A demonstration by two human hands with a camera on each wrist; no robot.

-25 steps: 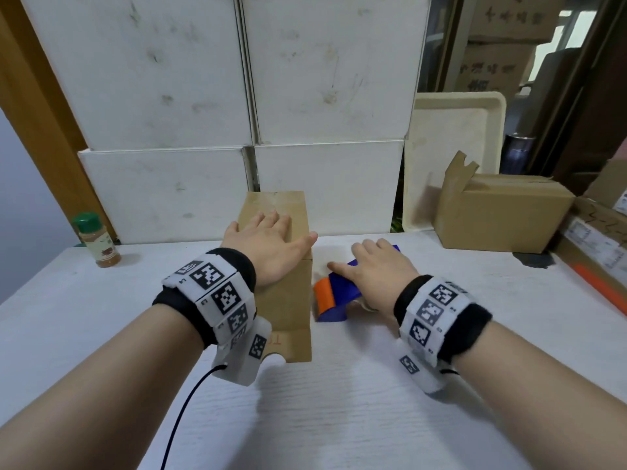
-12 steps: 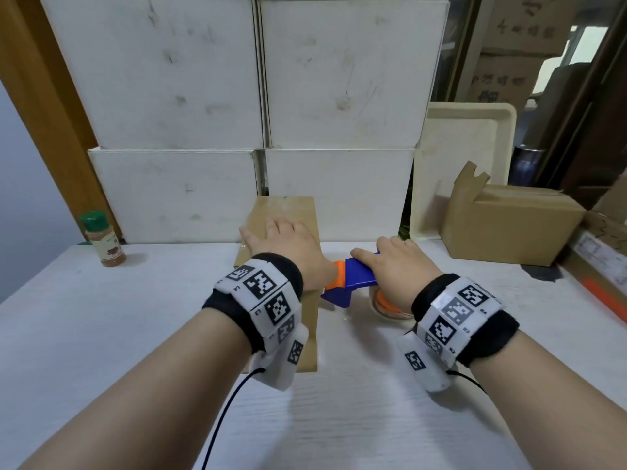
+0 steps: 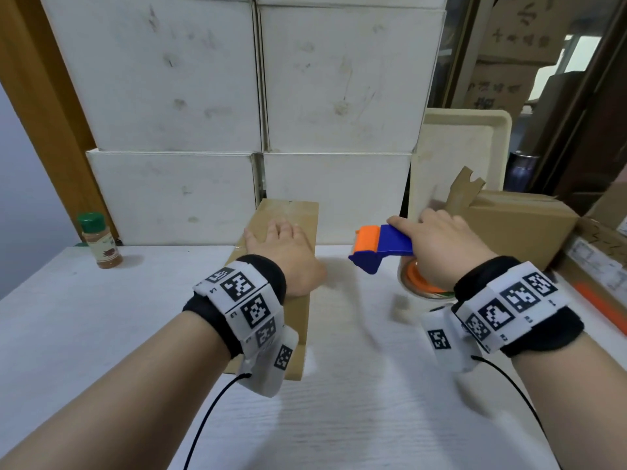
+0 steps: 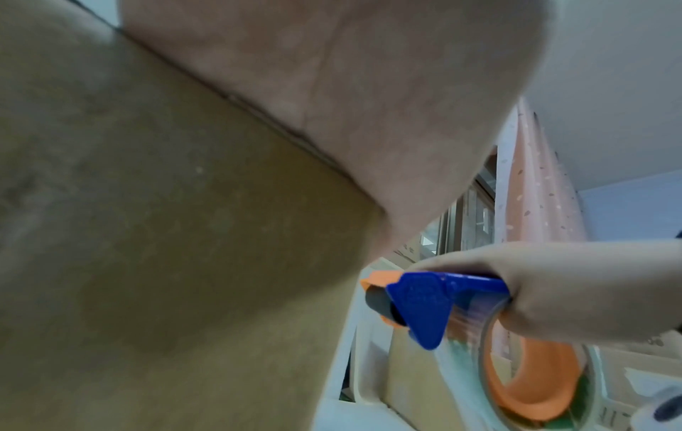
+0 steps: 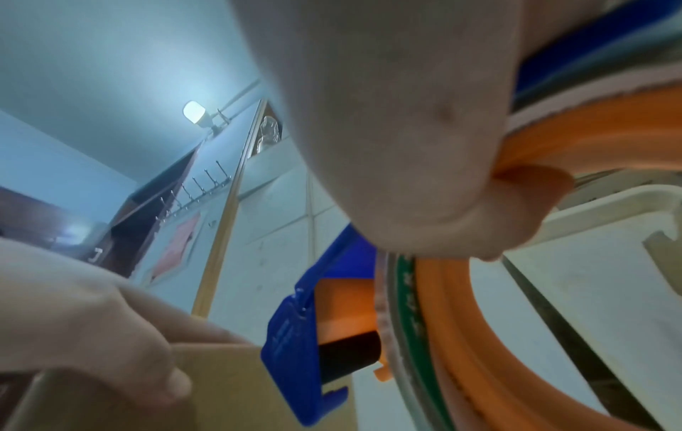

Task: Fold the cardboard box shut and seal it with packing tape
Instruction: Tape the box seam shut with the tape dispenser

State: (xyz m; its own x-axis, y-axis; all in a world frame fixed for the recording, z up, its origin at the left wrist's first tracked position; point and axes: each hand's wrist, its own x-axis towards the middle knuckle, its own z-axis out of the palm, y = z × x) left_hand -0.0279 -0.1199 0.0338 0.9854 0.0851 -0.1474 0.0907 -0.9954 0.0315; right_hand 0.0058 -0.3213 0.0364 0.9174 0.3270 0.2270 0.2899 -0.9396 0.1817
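A narrow brown cardboard box (image 3: 291,215) stands on the white table (image 3: 135,334), its top flaps folded flat. My left hand (image 3: 281,252) lies palm-down on its top with fingers straight, and its thumb hangs over the right edge of the box (image 4: 184,262). My right hand (image 3: 437,249) grips a blue and orange tape dispenser (image 3: 380,247) in the air to the right of the box, index finger laid along its top. The dispenser (image 4: 417,306) carries a clear tape roll on an orange core (image 5: 479,320). My right thumb hooks through that core.
Stacked white boxes (image 3: 258,113) form a wall behind the box. A green-capped spice jar (image 3: 100,240) stands at the back left. A second cardboard box (image 3: 515,225) and a cream tray (image 3: 464,147) sit at the back right. More cartons line the right edge.
My right hand has lifted the tape dispenser off the table and carried it up and to the right. My left hand has stayed pressed on the box top.
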